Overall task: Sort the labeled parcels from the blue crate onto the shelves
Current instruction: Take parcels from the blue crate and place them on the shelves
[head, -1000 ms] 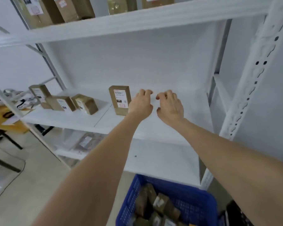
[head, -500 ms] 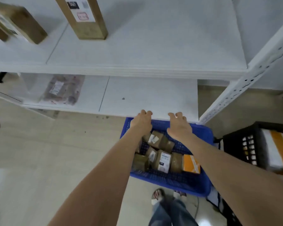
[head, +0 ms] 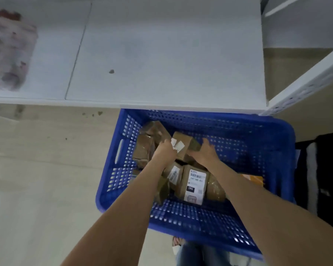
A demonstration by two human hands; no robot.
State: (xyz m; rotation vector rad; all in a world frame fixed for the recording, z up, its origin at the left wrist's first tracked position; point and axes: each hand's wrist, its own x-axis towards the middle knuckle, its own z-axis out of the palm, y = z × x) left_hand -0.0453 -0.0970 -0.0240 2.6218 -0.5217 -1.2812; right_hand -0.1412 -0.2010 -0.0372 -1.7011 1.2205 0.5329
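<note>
Both hands are down in the blue crate (head: 248,143); the left hand (head: 164,150) and right hand (head: 205,155) close on opposite ends of one brown parcel (head: 185,141), fingers wrapped over its edges; the parcel sits tilted on top of the heap, its white label turned toward the left hand. We judge the two-sided hold is there to free it cleanly from the packed pile and to bring the label up for reading, since the label decides the shelf; whether it has left the pile yet we cannot tell.

Rest of the load lies in the left and near part of the crate: a parcel marked 060 (head: 195,184) label-up, just below the hands; a smaller labelled parcel (head: 173,173) touching its left side; a taped stack (head: 148,143) against the left wall; an orange parcel (head: 255,179) partly hidden behind the right forearm. The right half of the crate floor shows bare mesh; we judge sorting is under way, with several parcels left.

Surroundings: the crate stands on a pale floor (head: 37,169), its far rim tucked under the white lower shelf (head: 171,54); a blurred bagged item (head: 10,50) lies at that shelf's left end; a perforated white upright (head: 306,83) rises at right; a dark crate (head: 329,166) sits just beside the blue one.
</note>
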